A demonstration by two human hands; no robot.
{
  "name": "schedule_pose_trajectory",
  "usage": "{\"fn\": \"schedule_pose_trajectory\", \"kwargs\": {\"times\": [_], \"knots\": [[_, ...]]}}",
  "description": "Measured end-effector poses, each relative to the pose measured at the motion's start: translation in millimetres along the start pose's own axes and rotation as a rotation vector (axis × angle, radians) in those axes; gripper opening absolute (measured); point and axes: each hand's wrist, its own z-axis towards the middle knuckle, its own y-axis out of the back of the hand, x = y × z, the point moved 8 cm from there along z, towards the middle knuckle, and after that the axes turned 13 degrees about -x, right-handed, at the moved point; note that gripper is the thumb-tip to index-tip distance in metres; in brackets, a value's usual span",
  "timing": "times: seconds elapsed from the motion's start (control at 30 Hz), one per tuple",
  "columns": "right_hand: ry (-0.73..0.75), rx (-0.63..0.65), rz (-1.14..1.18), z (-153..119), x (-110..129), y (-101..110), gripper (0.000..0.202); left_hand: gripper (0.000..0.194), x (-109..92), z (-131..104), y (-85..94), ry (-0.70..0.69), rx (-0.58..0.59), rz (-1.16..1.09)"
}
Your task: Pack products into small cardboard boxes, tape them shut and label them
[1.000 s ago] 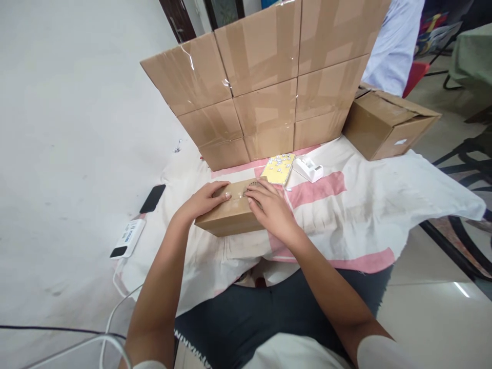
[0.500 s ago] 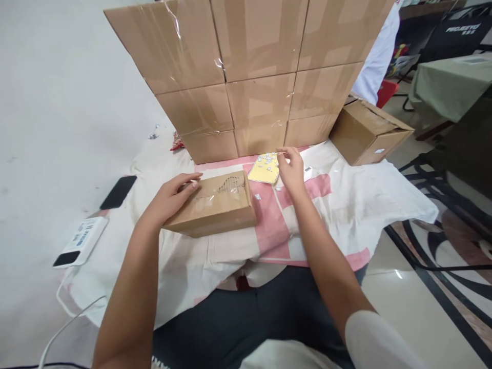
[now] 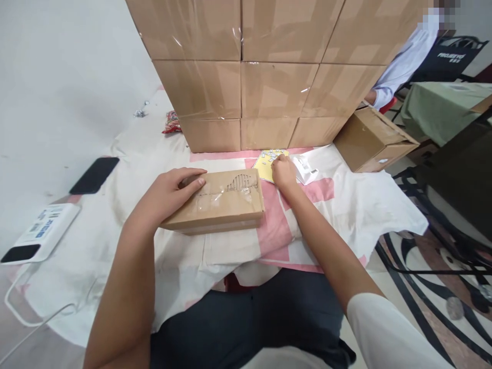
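A closed cardboard box (image 3: 226, 205) with a torn patch on its top lies in front of me on the cloth. My left hand (image 3: 179, 187) rests on the box's left end, thumb and fingers stretched out along the top. Beyond the box's right end lies a yellow sheet (image 3: 263, 166) dotted with several small white pieces. My right hand (image 3: 283, 171) is down on the sheet's right side, its fingers bent together in a pinch. Whatever is between those fingertips is hidden. A small white object (image 3: 305, 170) sits just right of this hand.
A wall of taped cardboard boxes (image 3: 277, 89) stands behind the sheet. An opened carton (image 3: 378, 141) is at right, beside a person's sleeve (image 3: 407, 61). Left lie a black phone (image 3: 95, 175), a white power bank (image 3: 42, 230) with a cable, and a red packet (image 3: 171, 123).
My right hand has lowered onto the yellow sheet, and its fingers have drawn together. The white object beside it now shows more. My left hand stays on the box; the view has shifted.
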Motion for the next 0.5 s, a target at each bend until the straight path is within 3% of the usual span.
{"fn": "schedule_pose_trajectory", "kwargs": {"times": [0.07,0.17,0.27,0.33,0.4,0.5], "knots": [[-0.052,-0.077,0.047,4.3,-6.3,5.8,0.041,0.043,-1.1,-0.8,0.8,-0.003,-0.008,0.005],[-0.141,-0.262,0.178,1.8,-14.7,39.2,0.038,0.041,-1.8,-1.8,1.2,0.009,-0.010,0.004],[-0.195,-0.453,0.384,-26.0,-13.2,87.8,0.039,0.041,-2.2,-2.3,2.1,0.027,-0.012,0.003],[-0.257,-0.539,0.536,-57.8,-6.8,109.1,0.044,0.042,-2.3,-2.2,1.8,0.048,-0.007,0.006],[-0.342,-0.536,0.684,-90.8,4.4,108.0,0.049,0.044,-2.8,-2.0,1.0,0.068,-0.002,0.028],[-0.359,-0.412,0.869,-125.2,31.7,77.1,0.048,0.044,-4.4,-2.1,0.6,0.079,-0.007,0.077]]}}
